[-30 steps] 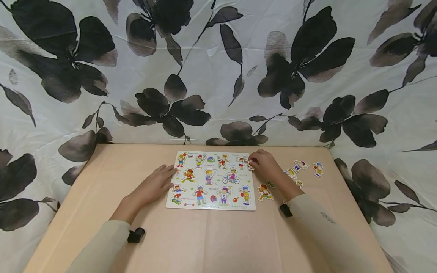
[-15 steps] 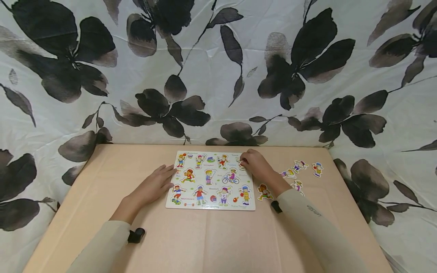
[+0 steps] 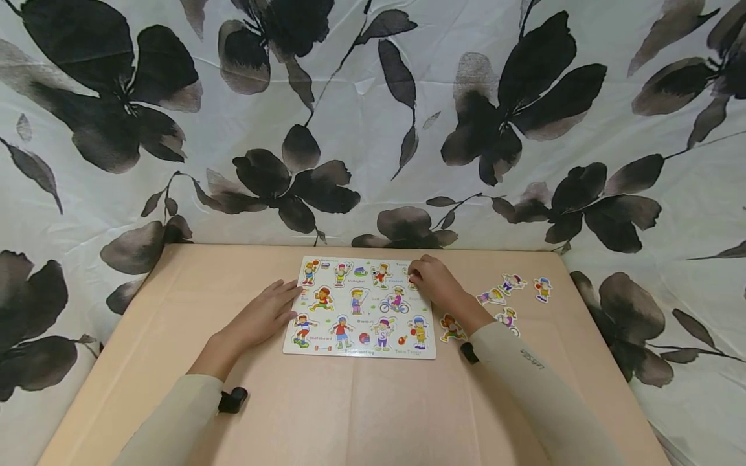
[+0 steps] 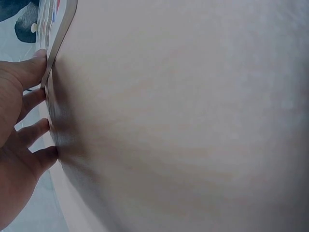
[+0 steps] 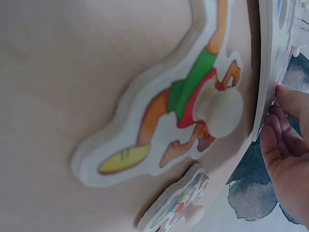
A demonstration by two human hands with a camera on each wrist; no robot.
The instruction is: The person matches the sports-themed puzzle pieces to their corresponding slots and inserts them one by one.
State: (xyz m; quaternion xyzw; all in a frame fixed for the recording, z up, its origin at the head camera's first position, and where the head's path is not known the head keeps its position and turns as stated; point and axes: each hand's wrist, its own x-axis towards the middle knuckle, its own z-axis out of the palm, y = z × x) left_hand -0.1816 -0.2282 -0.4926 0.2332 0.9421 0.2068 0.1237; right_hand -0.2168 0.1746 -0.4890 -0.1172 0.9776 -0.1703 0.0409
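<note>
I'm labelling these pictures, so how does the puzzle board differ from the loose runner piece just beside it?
The puzzle board is a large rectangle; the runner piece is far smaller and follows its figure's outline. The puzzle board shows many figures, the runner piece one. The left hand touches the puzzle board's edge; no hand touches the runner piece. Both show colourful cartoons on white.

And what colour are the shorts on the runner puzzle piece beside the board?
The shorts are green, shown best in the right wrist view.
</note>
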